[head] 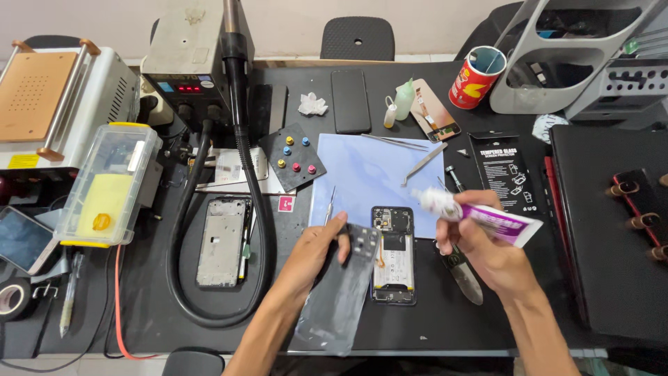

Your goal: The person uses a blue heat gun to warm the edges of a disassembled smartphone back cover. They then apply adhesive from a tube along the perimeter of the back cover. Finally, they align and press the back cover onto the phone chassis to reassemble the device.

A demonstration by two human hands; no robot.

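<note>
Near the front edge of the dark tabletop (pixel 160 327): left hand (pixel 316 251) pinching a translucent grey back cover (pixel 341 292) between thumb and curled fingers, cover lying tilted, lower corner reaching just past the front edge. Just beside the cover, toward the right: opened phone (pixel 394 255) lying face down, internals showing, upper end overlapping the pale blue mat (pixel 362 174). Right of the phone: right hand (pixel 480 244) gripping a white and purple glue tube (pixel 487 217), fingers wrapped tight around the body, capped nozzle pointing left above the mat's right corner. Under the right wrist: a knife-like metal blade (pixel 465 277) lying flat. Left of centre: bare phone frame (pixel 223 240) lying inside the loop of a black hose (pixel 257 209). At mid-depth: metal tweezers (pixel 423 163) lying across the mat's far right corner, a black tray with coloured pegs (pixel 293 157) sitting at its far left corner, a black screen-protector packet (pixel 502 170) lying to the right. Along the left edge: clear plastic box (pixel 108 184) with a yellow insert. Toward the far edge: dark phone (pixel 350 101), small green-tinted bottle (pixel 404 99), red cup (pixel 476 76), hot-air station (pixel 191 59) at far left.
</note>
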